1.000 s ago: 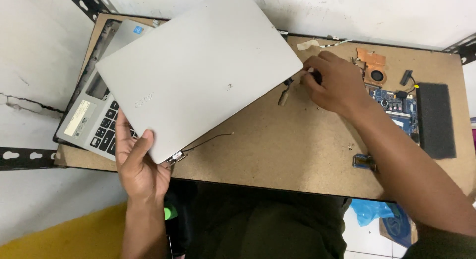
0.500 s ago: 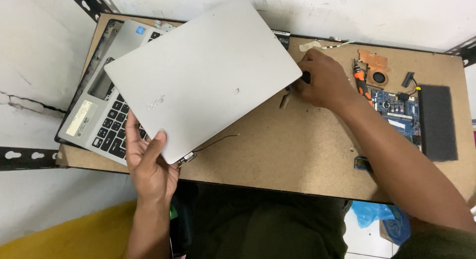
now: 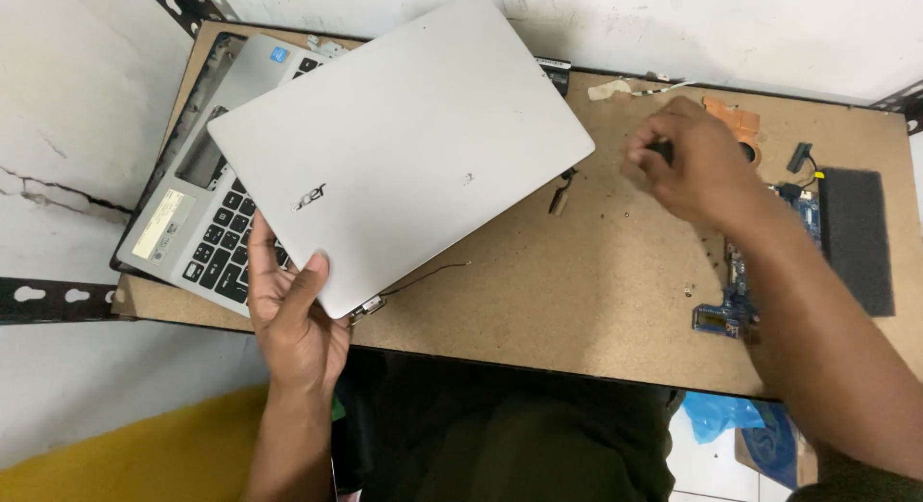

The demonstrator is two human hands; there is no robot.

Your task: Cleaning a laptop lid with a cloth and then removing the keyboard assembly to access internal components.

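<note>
My left hand (image 3: 288,319) grips the near corner of a detached silver laptop lid (image 3: 404,146), thumb on top. The lid lies tilted over the silver keyboard base (image 3: 207,242) at the left of the brown board table (image 3: 538,300). A bare hinge with a thin cable (image 3: 370,308) sticks out at the gripped corner. My right hand (image 3: 692,165) hovers over the table to the right of the lid, blurred, its fingers closed on a small dark tool (image 3: 661,151). A small metal part (image 3: 560,192) lies between the lid and that hand.
A blue circuit board (image 3: 740,290) lies under my right forearm. A black rectangular pad (image 3: 856,238) sits at the right edge, and a copper heat sink (image 3: 731,117) is behind my hand. White walls and black shelf brackets surround the table.
My right hand has moved away from the lid's right edge, out to the right over the table. The lid has shifted slightly in my left hand.
</note>
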